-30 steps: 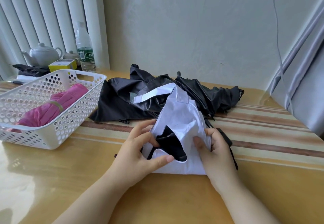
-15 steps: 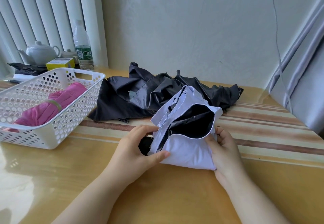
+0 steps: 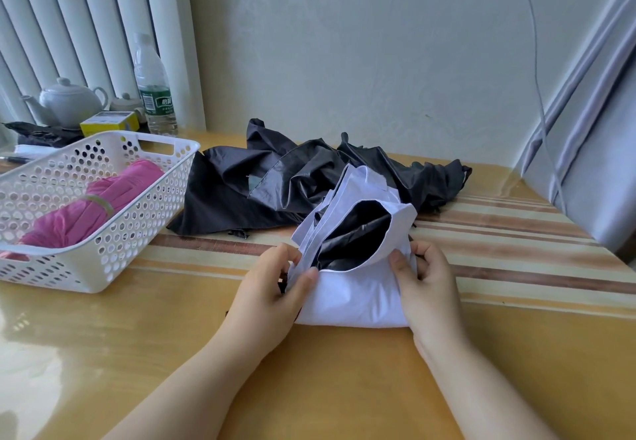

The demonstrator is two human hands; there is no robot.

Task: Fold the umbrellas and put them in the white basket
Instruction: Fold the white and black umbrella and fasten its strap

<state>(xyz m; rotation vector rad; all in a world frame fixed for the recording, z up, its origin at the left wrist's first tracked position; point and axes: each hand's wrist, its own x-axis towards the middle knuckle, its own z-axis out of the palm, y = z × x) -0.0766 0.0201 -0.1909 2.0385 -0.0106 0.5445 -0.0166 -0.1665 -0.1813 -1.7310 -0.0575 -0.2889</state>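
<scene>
A white umbrella with a black lining (image 3: 354, 291) lies bunched on the wooden table in front of me. My left hand (image 3: 272, 291) pinches its folds on the left side. On the right side my right hand (image 3: 426, 284) grips the fabric, thumb on top. Behind it sprawls a loose black umbrella (image 3: 275, 185). The white basket (image 3: 103, 257) stands at the left and holds a folded pink umbrella (image 3: 93, 202) with a band round it.
At the back left are a white teapot (image 3: 69, 102), a yellow box (image 3: 110, 123), a water bottle (image 3: 155, 95) and a dark cloth. A grey curtain (image 3: 592, 150) hangs at the right. A striped runner crosses the table (image 3: 344, 388).
The white umbrella has been gathered and turned, so its black lining opens upward. My hands shifted along its sides and keep hold of the fabric.
</scene>
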